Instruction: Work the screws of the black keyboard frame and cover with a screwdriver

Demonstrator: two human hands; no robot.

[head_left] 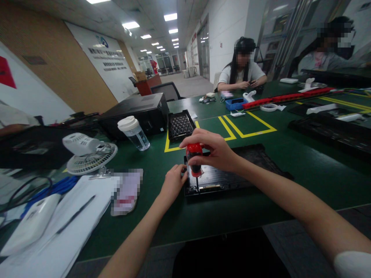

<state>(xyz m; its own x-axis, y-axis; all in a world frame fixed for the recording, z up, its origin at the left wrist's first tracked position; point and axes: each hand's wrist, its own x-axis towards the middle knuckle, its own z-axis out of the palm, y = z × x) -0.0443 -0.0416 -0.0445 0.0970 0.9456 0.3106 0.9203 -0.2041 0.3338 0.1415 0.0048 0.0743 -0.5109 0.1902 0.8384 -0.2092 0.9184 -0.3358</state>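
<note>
A flat black panel (240, 170), likely a part of a computer case, lies on the green table in front of me. My right hand (214, 148) is closed around a stubby red and black screwdriver (194, 156). The screwdriver stands nearly upright, its thin shaft reaching down to the panel's near left part, beside a small shiny metal strip (210, 188). At the panel's left edge, my left hand (174, 178) has its fingers curled and pinching the rim. What the screwdriver's tip touches is too small to make out.
Behind the panel is a black tray of small dark pieces (181, 125). To the left are a lidded bottle (135, 133), a white fan (89, 154), a phone (127, 191) and papers with a pen (75, 214). A black computer case (139, 112) stands behind; a co-worker (242, 71) sits across.
</note>
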